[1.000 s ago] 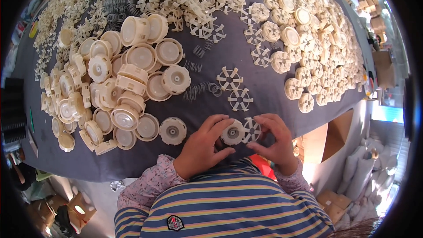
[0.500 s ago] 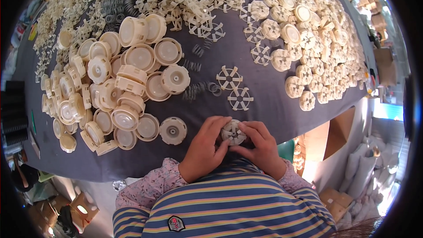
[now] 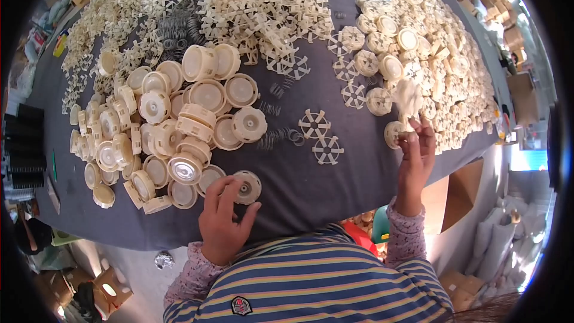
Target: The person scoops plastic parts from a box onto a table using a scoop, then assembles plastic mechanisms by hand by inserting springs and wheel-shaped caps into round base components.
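From where I stand, the desk (image 3: 311, 200) looks split between done and undone. On the right, a broad heap of filled cups (image 3: 447, 81) spreads toward the desk's edge, many showing a spoked face, so I judge that a good share is done. On the left, the pile of bare cups (image 3: 167, 137) shows no spoked rings on the faces I can see, and a mound of loose spoked rings (image 3: 263, 15) sits at the back beside a tangle of springs (image 3: 179, 31), so plenty looks left. In the middle, 2 separate rings (image 3: 314, 125) lie near a few stray springs (image 3: 275, 139). The left hand (image 3: 225, 221) is spread wide, its fingers over the edge of 1 bare cup (image 3: 252, 191); I cannot tell whether they touch it. The right hand (image 3: 417, 158) hangs at the right heap's near side, fingers bent, a blurred pale piece (image 3: 409, 97) just beyond the fingertips; whether it is held, I cannot tell.
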The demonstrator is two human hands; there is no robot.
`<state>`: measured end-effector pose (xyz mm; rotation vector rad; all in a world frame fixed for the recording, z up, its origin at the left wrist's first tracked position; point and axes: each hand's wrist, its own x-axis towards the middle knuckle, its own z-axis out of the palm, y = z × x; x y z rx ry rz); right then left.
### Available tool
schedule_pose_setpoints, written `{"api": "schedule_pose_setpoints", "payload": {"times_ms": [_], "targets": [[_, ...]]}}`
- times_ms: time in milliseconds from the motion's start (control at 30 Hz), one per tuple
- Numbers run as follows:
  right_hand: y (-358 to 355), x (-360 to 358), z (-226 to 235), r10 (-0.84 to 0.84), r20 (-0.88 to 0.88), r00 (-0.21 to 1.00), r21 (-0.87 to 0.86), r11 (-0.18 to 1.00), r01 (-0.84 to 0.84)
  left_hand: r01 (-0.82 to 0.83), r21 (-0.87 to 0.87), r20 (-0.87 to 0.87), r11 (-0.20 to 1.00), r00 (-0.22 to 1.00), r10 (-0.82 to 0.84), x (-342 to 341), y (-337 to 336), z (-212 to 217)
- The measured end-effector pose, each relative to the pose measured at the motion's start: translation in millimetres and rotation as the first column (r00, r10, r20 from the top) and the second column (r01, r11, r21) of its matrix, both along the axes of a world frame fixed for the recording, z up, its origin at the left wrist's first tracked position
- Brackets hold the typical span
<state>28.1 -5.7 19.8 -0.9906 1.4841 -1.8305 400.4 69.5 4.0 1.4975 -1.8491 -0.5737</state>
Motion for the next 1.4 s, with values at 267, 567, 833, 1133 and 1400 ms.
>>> {"api": "schedule_pose_setpoints", "payload": {"times_ms": [267,567,833,1133,1400], "targets": [[-9.2,54.6,-25.0,0.481,-0.794,0.371,0.245,0.813,-0.529,0.018,0.022,0.055,1.0,0.998,-0.019,-17.0,-7.9,-11.4],[29.4,53.6,-11.6,0.706,-0.552,0.444,0.725,0.669,-0.162,0.39,0.143,-0.202,0.91,0.911,-0.359,-57.0,-29.5,-14.2],[26.8,40.1,5.4,0.754,-0.527,0.392,0.573,0.656,-0.491,0.382,0.176,-0.317,0.907,0.895,-0.316,-50.6,-30.5,-18.9],[15.3,45.9,13.6,0.778,-0.488,0.397,0.601,0.629,-0.494,0.362,0.297,-0.527,0.884,0.834,-0.165,-43.3,-22.3,-19.8],[37.3,95.9,0.7,0.763,-0.541,0.354,0.514,0.633,-0.579,0.332,0.334,-0.553,0.882,0.827,-0.102,-45.8,-22.3,-12.8]]}}
